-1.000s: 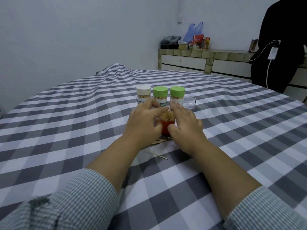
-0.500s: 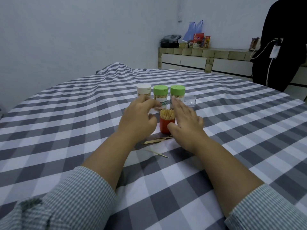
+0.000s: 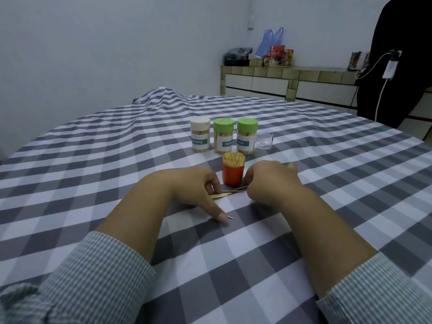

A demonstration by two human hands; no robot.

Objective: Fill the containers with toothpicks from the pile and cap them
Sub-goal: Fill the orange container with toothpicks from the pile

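An orange container (image 3: 233,176) stands uncapped and packed with toothpicks, between my two hands. In front of it a few loose toothpicks (image 3: 226,194) lie on the cloth. My left hand (image 3: 187,190) has its fingers curled down onto their left ends, and its thumb tip rests by a single toothpick (image 3: 231,217) nearer me. My right hand (image 3: 271,182) curls its fingers over their right ends; its fingertips are hidden. Behind stand three capped, filled containers: a white-capped one (image 3: 200,137) and two green-capped ones (image 3: 223,139) (image 3: 246,138).
A clear cap (image 3: 265,139) lies right of the capped containers. The checked tablecloth (image 3: 233,265) covers the whole table. A tiled counter (image 3: 292,83) with bags stands at the back, and a person in black (image 3: 402,66) stands at the far right.
Both hands came down from the top of the orange container to the loose toothpicks on the cloth in front of it.
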